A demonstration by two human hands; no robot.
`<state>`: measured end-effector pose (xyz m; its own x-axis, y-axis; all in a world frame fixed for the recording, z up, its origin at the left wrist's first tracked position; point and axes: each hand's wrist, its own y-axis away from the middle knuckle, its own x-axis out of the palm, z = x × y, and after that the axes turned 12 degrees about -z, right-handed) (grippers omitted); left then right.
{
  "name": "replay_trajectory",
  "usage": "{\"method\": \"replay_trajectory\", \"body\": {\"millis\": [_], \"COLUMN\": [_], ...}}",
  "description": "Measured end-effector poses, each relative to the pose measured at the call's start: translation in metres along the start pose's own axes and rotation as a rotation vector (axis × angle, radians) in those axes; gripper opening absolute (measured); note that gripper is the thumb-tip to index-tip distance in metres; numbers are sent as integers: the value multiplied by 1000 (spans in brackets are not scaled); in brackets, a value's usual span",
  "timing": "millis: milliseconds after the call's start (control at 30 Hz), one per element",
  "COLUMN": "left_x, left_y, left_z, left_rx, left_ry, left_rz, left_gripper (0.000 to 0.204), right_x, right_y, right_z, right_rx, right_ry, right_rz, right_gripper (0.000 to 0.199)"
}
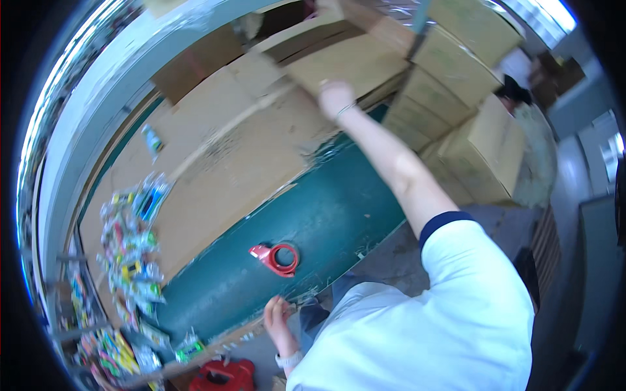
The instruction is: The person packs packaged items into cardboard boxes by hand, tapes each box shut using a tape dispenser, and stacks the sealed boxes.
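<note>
My right arm reaches across the workbench to a cardboard box [355,62] at the far side. My right hand [336,98] is closed at the box's near edge, its fingers partly hidden and slightly blurred. Close to the bench's front edge, my left hand [279,319] hangs with loosely bent fingers and nothing visible in it. Just beyond it, a red tape dispenser [266,255] lies on the green bench top [326,208]. A flat cardboard sheet [228,169] covers the far part of the bench.
Small plastic-wrapped packages [134,241] lie heaped on the left, with a single packet [152,139] farther back. Stacked cardboard boxes [443,85] stand at the right, and a person [515,91] is partly visible behind them. A red case [223,376] sits below the front edge.
</note>
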<state>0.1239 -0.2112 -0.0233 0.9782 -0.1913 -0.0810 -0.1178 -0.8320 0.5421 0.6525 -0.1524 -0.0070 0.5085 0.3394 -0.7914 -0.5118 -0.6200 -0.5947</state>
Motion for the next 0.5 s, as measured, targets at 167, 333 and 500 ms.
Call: {"method": "replay_trajectory", "body": {"millis": [167, 333, 500], "left_x": [-107, -229, -341], "left_y": [-54, -82, -147], "left_z": [-20, -166, -149], "left_rx": [577, 1035, 828], "left_ry": [-4, 487, 46], "left_rz": [-321, -737, -503], "left_gripper": [42, 64, 40], "right_x": [-163, -295, -320], "right_y": [90, 168, 203], "right_z": [110, 213, 288], "right_rx": [-380, -816, -923], "right_ry": [-390, -959, -1125], "right_rz": [-62, -30, 780], "right_gripper": [32, 33, 38]}}
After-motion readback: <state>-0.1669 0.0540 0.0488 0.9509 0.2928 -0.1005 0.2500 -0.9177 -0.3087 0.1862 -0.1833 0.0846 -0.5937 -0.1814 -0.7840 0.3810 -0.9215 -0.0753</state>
